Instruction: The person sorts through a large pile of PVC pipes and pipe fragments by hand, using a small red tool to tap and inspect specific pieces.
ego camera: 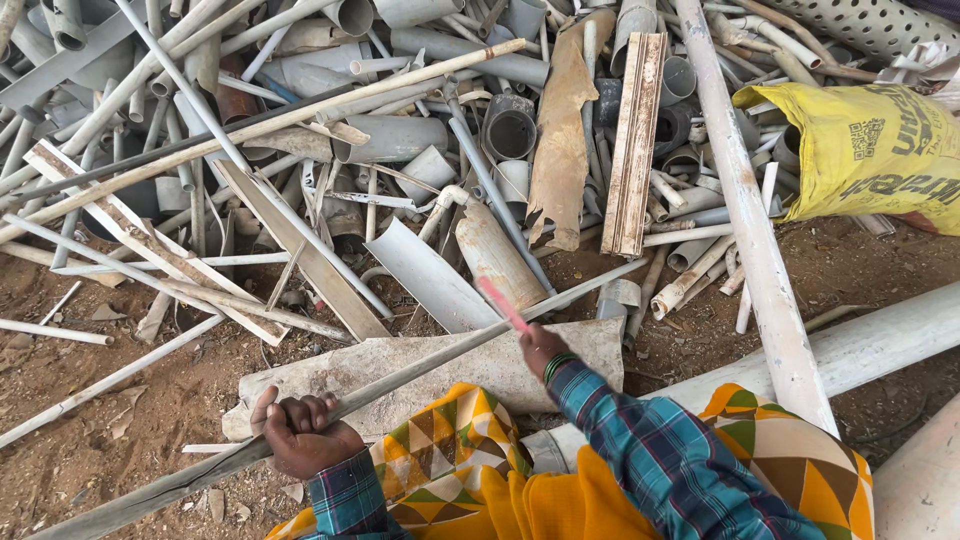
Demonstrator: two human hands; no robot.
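**Sorting Pipe Scrap on Bare Earth**

The left hand [300, 432] is gripping a long grey pipe [420, 365] lying slantwise over a flat slab [420, 375]. The right hand [540, 345] is closing around a pink tool [502, 303]. Heaped pipe offcuts [420, 140] and a yellow sack [860, 150] are covering the reddish dirt ground [100, 400].

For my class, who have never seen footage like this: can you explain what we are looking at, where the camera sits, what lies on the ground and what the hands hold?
There is no machine here. One camera, worn on a person's head, looks down at their own two bare hands. The left hand grips a long grey pipe that runs slantwise across a flat, dirty slab. The right hand holds a thin pink tool, blurred, so its kind is unclear. Ahead lies a heap of scrap plastic pipes on brown dirt, with a yellow sack at the right.
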